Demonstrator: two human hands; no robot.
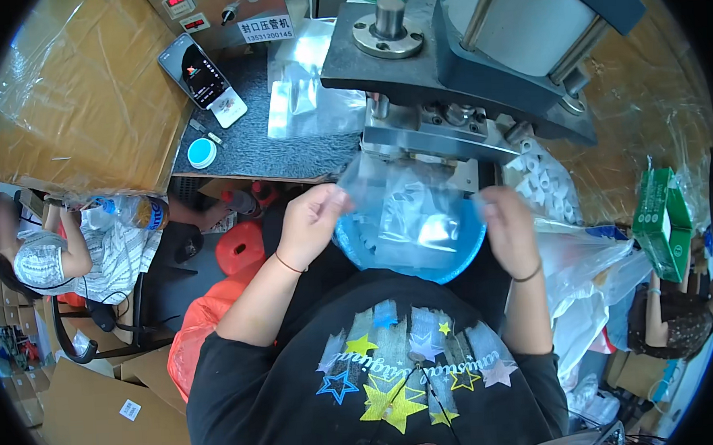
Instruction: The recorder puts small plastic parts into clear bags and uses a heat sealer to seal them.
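My left hand (316, 220) is closed, with thumb and forefinger pinched on the edge of a clear plastic bag (412, 199). The bag is blurred and hangs in front of the press's jaw. On the other side my right hand (508, 231) is raised close to the bag; its fingertips are smeared by motion, so its grip is unclear. Below the bag sits a blue basin (456, 267), held near my lap, with clear plastic pieces in it. A metal press machine (448, 133) with a white cylinder stands just beyond my hands.
A phone (202, 79), a round blue-lidded jar (201, 153) and flat clear bags (314, 108) lie on the bench. White plastic fittings (541, 182) fill a bag right of the press. Large cartons (84, 100) and a red stool (239, 246) stand left. Other people (83, 245) sit nearby.
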